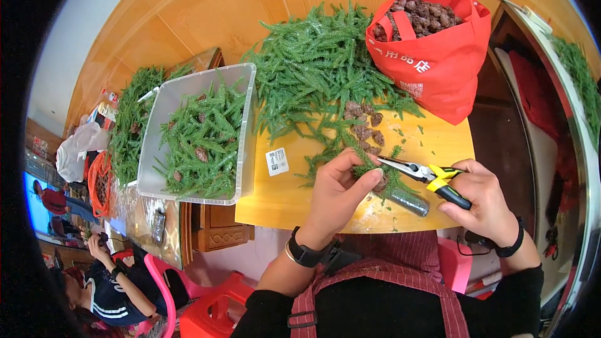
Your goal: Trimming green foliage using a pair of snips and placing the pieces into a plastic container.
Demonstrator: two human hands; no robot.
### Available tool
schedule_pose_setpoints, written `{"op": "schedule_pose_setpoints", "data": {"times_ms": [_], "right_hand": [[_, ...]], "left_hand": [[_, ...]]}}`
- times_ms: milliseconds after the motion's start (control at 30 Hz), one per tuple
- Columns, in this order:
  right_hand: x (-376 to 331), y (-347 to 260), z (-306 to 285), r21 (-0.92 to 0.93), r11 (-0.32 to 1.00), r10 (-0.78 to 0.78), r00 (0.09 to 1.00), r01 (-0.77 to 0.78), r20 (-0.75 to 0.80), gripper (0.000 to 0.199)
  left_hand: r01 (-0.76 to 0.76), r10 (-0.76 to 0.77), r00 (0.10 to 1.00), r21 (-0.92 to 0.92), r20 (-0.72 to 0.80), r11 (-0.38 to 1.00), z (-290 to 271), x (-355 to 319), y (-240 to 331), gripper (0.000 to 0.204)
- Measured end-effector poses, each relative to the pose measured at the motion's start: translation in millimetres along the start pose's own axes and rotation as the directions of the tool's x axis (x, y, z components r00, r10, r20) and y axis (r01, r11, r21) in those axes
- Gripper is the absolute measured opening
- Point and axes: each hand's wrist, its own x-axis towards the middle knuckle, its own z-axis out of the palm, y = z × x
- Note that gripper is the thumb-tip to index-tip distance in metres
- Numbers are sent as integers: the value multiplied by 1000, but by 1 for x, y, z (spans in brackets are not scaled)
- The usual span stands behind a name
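My left hand (332, 195) pinches a green artificial pine sprig (363, 166), with a brown pine cone (381, 183) partly showing by the thumb. My right hand (481, 199) is wrapped round long-nose pliers (442, 183) with yellow and black handles. Their narrow jaws point left and lie right at the sprig; whether they grip anything is too small to tell. Just below the sprig, a dark shiny cylinder (408, 202) rests near the table's front edge. Several loose pine cones (364, 131) sit on the yellow table (438, 144) beyond my left hand.
A heap of green sprigs (313, 62) covers the table's back. At the back right stands a red bag (438, 69) full of pine cones. On the left is a clear plastic bin (246, 131) of finished-looking sprigs. A white label (277, 161) lies beside it. Another person (119, 281) sits at lower left.
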Motion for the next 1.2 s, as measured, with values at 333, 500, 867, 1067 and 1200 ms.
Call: {"op": "schedule_pose_setpoints", "data": {"times_ms": [333,500,867,1067,1200], "right_hand": [[-2,-2,12,-158,982,-130,980,105,-151,25],[-5,-3,13,-234,966,-141,983,110,-120,24],[-12,8,8,500,837,345,924,-221,-168,29],[-34,64,32,-25,902,419,890,-430,-180,22],[-29,87,52,-220,856,425,879,-468,-217,24]], "left_hand": [[-88,91,995,58,-39,994,7,0,0,14],[-31,34,997,57,-64,998,6,-1,-1,13],[116,-120,993,-157,-15,981,-9,0,4,13],[102,-114,993,-232,-39,967,-27,-9,31,13],[69,-91,990,-188,-111,980,-31,-16,36,13]]}}
